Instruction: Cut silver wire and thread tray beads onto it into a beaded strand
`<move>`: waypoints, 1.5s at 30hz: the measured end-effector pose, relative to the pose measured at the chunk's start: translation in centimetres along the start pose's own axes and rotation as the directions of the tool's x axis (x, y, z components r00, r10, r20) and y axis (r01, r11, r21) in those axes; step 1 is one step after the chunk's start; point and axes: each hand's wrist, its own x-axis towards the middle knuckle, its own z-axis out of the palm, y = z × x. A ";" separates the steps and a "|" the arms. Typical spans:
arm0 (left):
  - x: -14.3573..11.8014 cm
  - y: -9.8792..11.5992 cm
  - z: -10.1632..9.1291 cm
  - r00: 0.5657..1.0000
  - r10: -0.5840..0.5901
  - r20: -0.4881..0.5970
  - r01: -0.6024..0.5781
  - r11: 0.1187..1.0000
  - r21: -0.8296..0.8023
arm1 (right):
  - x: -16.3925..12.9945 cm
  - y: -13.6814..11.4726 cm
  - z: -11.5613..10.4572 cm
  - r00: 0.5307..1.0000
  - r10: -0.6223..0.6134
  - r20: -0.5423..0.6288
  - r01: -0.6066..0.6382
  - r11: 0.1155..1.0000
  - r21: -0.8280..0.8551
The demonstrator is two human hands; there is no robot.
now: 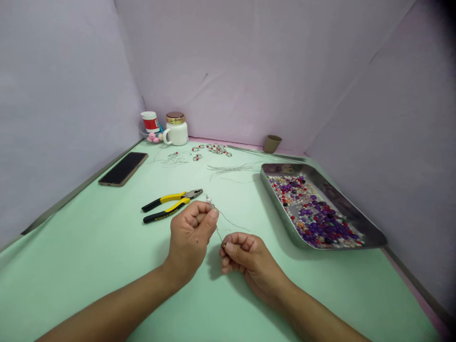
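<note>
Evidently thin and springy, the wire (218, 231) is pinched at both ends by the left hand (190, 235) and right hand (245, 256), pliers (171, 203) lying at eleven o'clock.

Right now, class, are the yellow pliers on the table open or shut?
Shut. The pliers lie flat on the green table, nose tips together, handles only slightly apart, untouched beside the left hand.

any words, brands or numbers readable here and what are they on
Yellow-and-black pliers: yellow lettering on the near black handle, upside down and too blurred to read.
Small white jar with red label: print too small to read.
Black phone: screen dark, no text.
Nothing else carries writing.
</note>
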 end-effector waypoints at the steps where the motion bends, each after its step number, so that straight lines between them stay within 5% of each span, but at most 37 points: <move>1: 0.0 -0.1 0.0 1.000 -0.002 -0.002 0.002 1.000 -0.009 | 0.0 0.0 0.0 1.000 0.000 -0.003 0.000 1.000 0.001; 45: -0.4 -0.1 0.1 0.999 0.040 -0.016 -0.039 0.998 0.055 | 0.0 0.2 -0.1 1.000 -0.011 0.022 0.011 1.000 0.005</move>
